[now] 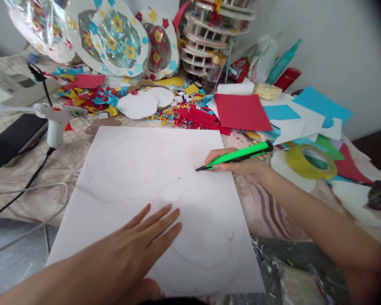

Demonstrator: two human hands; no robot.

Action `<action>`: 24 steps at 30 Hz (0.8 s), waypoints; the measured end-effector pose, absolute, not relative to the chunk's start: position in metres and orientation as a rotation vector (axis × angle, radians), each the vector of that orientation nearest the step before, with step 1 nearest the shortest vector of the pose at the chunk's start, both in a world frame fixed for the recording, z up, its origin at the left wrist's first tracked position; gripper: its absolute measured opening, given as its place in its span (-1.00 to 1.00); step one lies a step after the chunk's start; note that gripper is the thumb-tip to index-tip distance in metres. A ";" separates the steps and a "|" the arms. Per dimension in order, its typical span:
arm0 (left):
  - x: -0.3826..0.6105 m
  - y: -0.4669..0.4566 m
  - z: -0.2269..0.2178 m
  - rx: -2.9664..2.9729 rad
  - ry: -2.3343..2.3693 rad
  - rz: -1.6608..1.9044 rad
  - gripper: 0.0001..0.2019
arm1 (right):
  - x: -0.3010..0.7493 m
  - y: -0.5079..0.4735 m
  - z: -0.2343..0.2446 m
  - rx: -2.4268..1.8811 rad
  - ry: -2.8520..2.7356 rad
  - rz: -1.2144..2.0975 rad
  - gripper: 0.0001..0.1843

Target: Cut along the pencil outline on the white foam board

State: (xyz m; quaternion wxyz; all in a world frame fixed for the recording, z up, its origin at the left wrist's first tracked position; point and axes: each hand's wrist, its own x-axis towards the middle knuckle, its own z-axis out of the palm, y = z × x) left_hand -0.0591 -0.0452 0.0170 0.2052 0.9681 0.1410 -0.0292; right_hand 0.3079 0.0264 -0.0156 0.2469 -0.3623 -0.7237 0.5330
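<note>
A large white foam board or sheet lies in front of me, with faint curved pencil outlines on it. My left hand rests flat on its lower middle, fingers stretched out and holding nothing. Near the board's right edge, my right hand is closed around a green utility knife. The knife's dark tip points left and sits at or just above the board; I cannot tell if it touches. A small dark mark shows on the board left of the tip.
A white glue gun with cables stands at left. Behind the board lie colored paper scraps, white cutouts and a red sheet. A yellow tape roll is at right. Decorated round pieces and a tiered model stand at the back.
</note>
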 end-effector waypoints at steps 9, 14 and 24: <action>0.028 0.019 0.004 2.947 0.726 -0.093 -0.36 | 0.307 0.027 -0.008 -0.952 -2.161 1.341 -0.72; 0.046 0.024 -0.020 2.941 0.932 -0.053 -0.26 | 0.303 0.022 -0.002 -0.976 -2.186 1.260 -0.73; 0.040 0.021 -0.033 2.988 0.942 0.021 -0.27 | 0.301 0.010 -0.003 -0.966 -2.215 1.106 -0.74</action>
